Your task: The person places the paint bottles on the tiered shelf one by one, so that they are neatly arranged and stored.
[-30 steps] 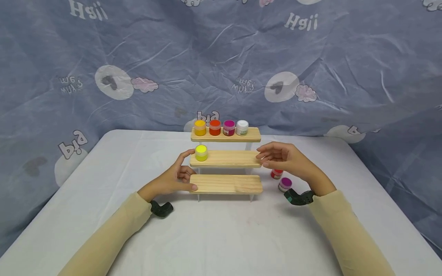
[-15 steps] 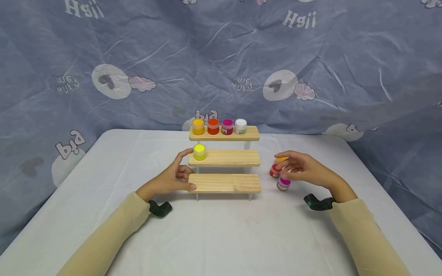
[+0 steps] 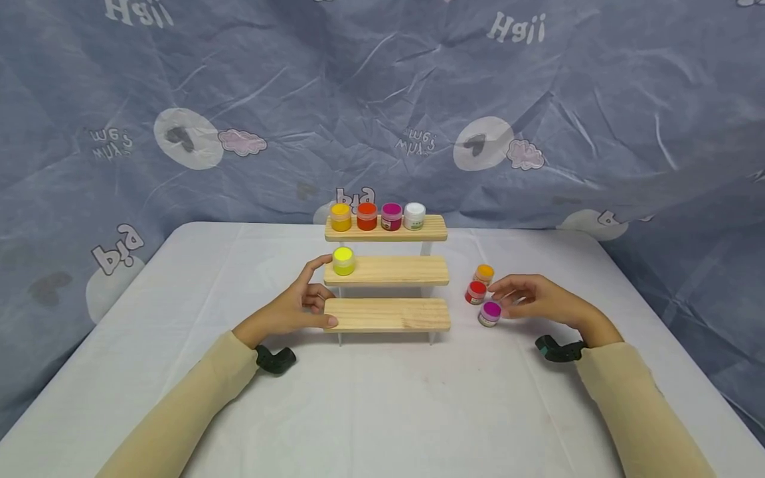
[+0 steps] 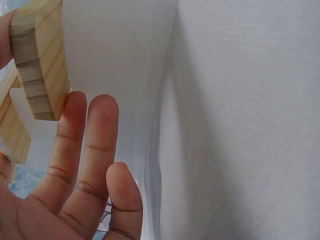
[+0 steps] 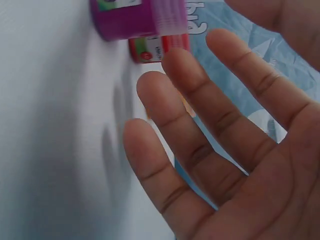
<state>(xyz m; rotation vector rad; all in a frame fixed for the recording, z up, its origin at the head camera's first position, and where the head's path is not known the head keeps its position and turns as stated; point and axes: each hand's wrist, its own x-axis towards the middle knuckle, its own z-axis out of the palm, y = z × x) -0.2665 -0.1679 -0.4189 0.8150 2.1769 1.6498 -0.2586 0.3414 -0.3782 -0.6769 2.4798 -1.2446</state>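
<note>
Right grip [image 3: 540, 300] is spread, empty, beside the upright purple jar [image 3: 489, 315]; left grip [image 3: 291, 308] pinches the crosswise bottom shelf [image 3: 388, 314]

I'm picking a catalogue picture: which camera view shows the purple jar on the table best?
The head view: there the purple jar sits fully within the frame, almost unobstructed. The right wrist view shows it larger but cut off by the top edge; the left wrist view doesn't show it.

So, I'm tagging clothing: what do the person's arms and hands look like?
The left sleeve and right sleeve are long, plain and pale yellow-beige. The left hand and right hand wear no gloves. A dark, curved left wrist device and right wrist device sit where the sleeves end; the right one shows a small greenish patch.
</note>
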